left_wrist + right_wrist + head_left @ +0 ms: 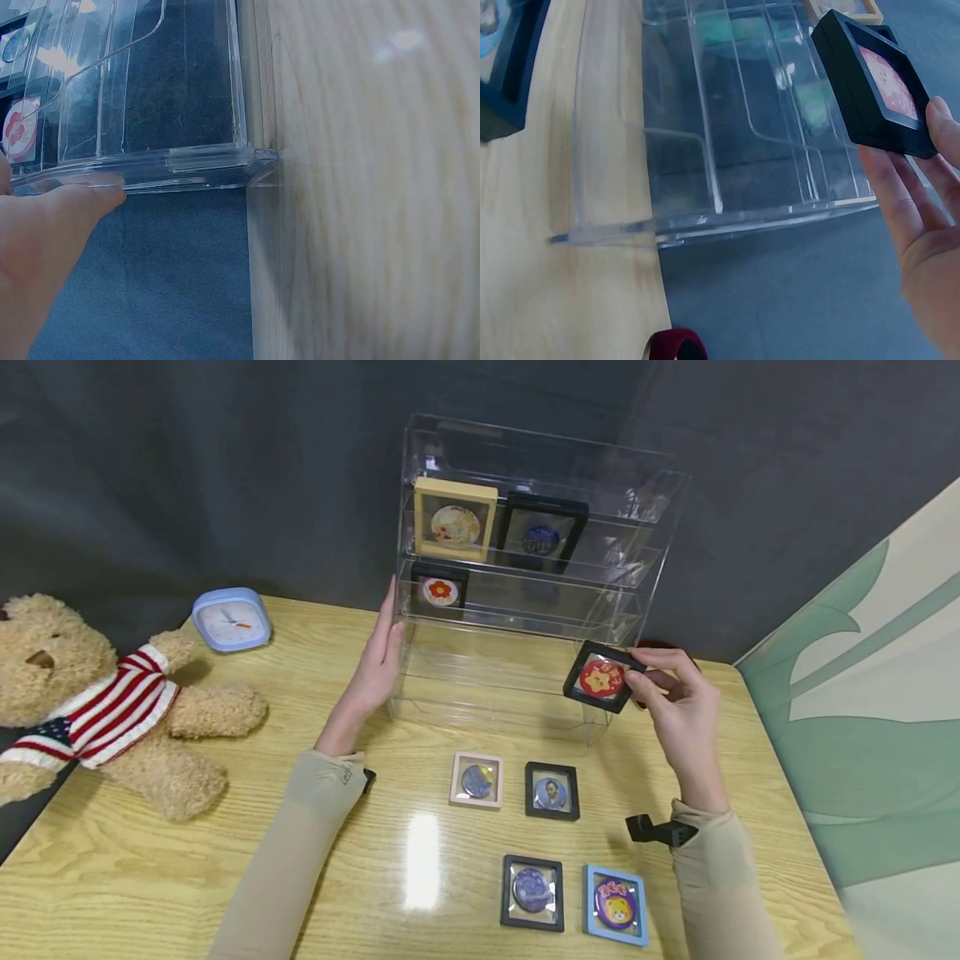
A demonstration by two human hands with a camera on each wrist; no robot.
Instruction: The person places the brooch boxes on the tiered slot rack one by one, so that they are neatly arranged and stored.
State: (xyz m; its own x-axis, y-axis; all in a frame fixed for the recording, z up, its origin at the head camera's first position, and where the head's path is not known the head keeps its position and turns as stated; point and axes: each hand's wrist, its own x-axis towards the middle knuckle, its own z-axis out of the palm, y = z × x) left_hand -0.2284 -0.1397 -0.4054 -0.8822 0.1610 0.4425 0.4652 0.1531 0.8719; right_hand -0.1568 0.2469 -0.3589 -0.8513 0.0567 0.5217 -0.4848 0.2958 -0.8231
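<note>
A clear acrylic display rack (517,589) with stepped tiers stands on the wooden table. My left hand (378,660) rests against its left side, fingers extended; in the left wrist view the thumb (94,196) lies along the side panel. With thumb and fingers, my right hand (678,693) pinches a black display frame (600,677) with a red star badge, held up before the rack's right end. On an upper tier sit a yellow frame (455,520) and a black frame (542,531); below them is a smaller black frame (439,591) with a red flower badge.
On the table lie a pink frame (476,781), a black frame (552,791) with a portrait badge, another black frame (532,893) and a light-blue frame (616,906). A teddy bear (112,710) and a blue clock (232,620) are at left. A dark red object (676,345) is behind the right hand.
</note>
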